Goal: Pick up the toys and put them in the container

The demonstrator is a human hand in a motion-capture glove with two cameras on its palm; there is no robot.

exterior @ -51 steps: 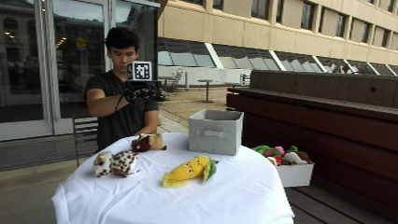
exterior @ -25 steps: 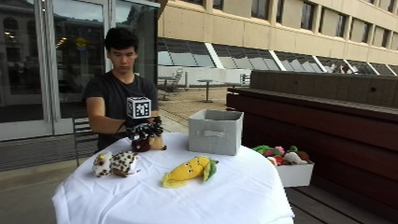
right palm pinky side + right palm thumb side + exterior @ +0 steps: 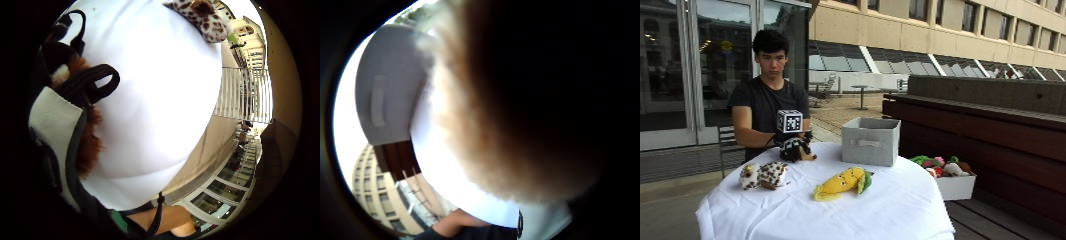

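The gloved right hand (image 3: 788, 138) has come down onto the brown furry plush toy (image 3: 797, 150); finger closure cannot be told. Grasp seems near.

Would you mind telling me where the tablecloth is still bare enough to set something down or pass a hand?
The near part of the white tablecloth, in front of the spotted plush and yellow corn plush, is bare. So is the strip between the corn plush and grey container. It is crowded at the far edge, where the gloved right hand is on the brown plush.
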